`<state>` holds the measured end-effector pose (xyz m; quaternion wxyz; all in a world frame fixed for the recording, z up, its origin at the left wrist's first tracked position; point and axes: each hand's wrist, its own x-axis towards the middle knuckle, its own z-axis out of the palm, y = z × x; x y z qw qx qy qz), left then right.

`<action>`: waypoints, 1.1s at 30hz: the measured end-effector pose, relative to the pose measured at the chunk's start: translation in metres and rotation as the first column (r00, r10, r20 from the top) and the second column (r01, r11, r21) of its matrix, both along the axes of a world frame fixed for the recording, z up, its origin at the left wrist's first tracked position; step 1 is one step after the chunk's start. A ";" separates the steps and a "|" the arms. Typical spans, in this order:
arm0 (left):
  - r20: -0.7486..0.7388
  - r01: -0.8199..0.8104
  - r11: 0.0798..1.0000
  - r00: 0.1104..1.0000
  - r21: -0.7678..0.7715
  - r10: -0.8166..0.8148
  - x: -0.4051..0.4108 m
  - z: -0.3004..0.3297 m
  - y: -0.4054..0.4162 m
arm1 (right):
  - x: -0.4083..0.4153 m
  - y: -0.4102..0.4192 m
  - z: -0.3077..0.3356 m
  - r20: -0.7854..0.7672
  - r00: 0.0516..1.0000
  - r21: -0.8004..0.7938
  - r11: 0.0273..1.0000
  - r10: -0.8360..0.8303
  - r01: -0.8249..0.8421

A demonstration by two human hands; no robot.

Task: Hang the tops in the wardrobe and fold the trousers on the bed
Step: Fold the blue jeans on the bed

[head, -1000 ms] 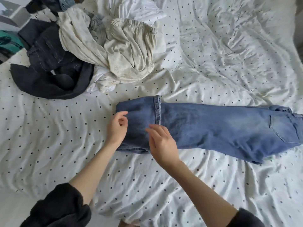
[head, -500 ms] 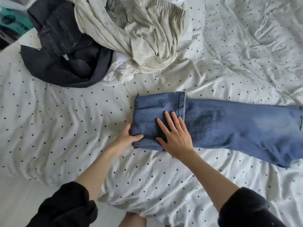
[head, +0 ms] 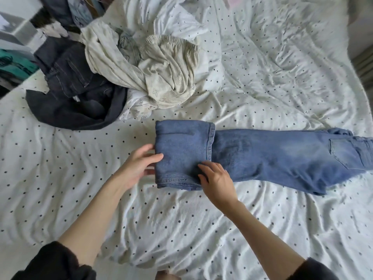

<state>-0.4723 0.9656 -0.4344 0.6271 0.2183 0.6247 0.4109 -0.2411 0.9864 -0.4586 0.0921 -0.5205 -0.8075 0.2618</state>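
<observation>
1. Closest to you are your two forearms, black sleeves (head: pixel 54 261) pushed up, both reaching out over the polka-dot duvet (head: pixel 181 229).
2. Your left hand (head: pixel 137 168) sits at the left edge of the folded end of the blue jeans (head: pixel 262 156). Thumb lies on top of the denim, fingers are tucked at the fold edge, so it's gripping that folded end.
3. Your right hand (head: pixel 217 178) is on the near edge of the same folded section, fingers curled onto the denim right by the hem. Looks like a light pinch on the near edge, though I can't tell how far the fingers go under.
4. The jeans lie flat across the middle of the bed, running left to right. The leg ends are folded back over the legs, hem seam (head: pixel 211 142) facing right, and the back pocket (head: pixel 343 152) and waist run off toward the right edge of the view.
5. Further back on the left there's a heap: dark jeans (head: pixel 68 73) on a black garment (head: pixel 66 114), touching a cream garment with an elastic waistband (head: pixel 167 65) bunched up just beside them.
6. Past that it's just crumpled duvet, and some blurry shelving (head: pixel 14 31) at the far left.
</observation>
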 end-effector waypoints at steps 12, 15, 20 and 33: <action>-0.329 0.132 0.979 0.941 0.153 -0.076 0.189 0.075 0.065 | 0.114 0.036 0.047 -0.423 0.658 -0.860 0.506 -0.624 -0.073; -0.510 0.271 0.958 0.839 0.090 -0.189 0.240 0.049 0.088 | 0.150 0.051 0.040 -0.387 0.529 -0.900 0.435 -0.755 -0.037; -0.577 0.520 0.842 0.646 -0.148 -0.500 0.260 0.006 0.084 | 0.185 0.060 0.023 -0.231 0.568 -0.837 0.459 -0.790 0.298; -0.238 -0.305 0.938 0.935 -0.167 0.262 0.182 -0.033 0.073 | 0.148 0.080 -0.021 0.228 0.960 0.031 0.984 0.166 -0.177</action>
